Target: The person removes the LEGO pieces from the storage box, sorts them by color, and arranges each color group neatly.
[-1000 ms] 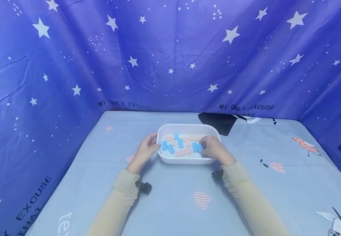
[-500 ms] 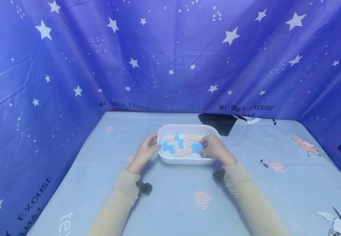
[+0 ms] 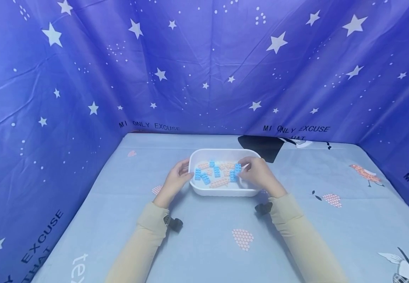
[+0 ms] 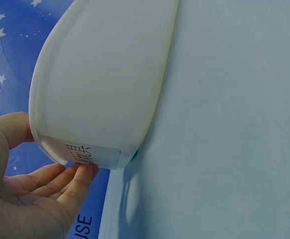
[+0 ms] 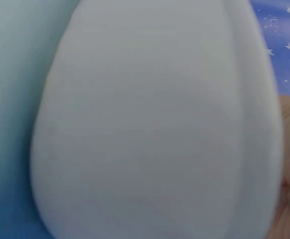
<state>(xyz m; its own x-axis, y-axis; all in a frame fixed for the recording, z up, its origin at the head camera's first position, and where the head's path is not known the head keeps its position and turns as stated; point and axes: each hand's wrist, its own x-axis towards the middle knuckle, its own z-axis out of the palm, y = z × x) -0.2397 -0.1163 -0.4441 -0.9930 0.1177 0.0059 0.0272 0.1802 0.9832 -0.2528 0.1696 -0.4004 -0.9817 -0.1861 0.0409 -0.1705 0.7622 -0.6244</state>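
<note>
A white plastic tub [image 3: 222, 192] stands on the cloth, with blue and peach toy bricks lying inside. My left hand [image 3: 174, 181] grips its left end; in the left wrist view the thumb is at the rim and the fingers touch the labelled outer wall [image 4: 105, 89]. Reaching over the right end, my right hand [image 3: 260, 175] pinches a blue toy brick [image 3: 237, 168] between thumb and fingers. Just below that brick lies another blue brick [image 3: 233, 175]. In the right wrist view the tub wall [image 5: 145, 119] hides most of the hand.
Several more blue bricks [image 3: 205, 179] and peach bricks [image 3: 219, 182] are spread over the tub's floor. A pale blue printed cloth [image 3: 204, 243] covers the table. Purple star-patterned curtains [image 3: 204, 51] hang behind it and along both sides.
My right hand has separated a blue brick from beside another one, first to the right, then up toward the tub's far side. The left hand and the tub have stayed in place.
</note>
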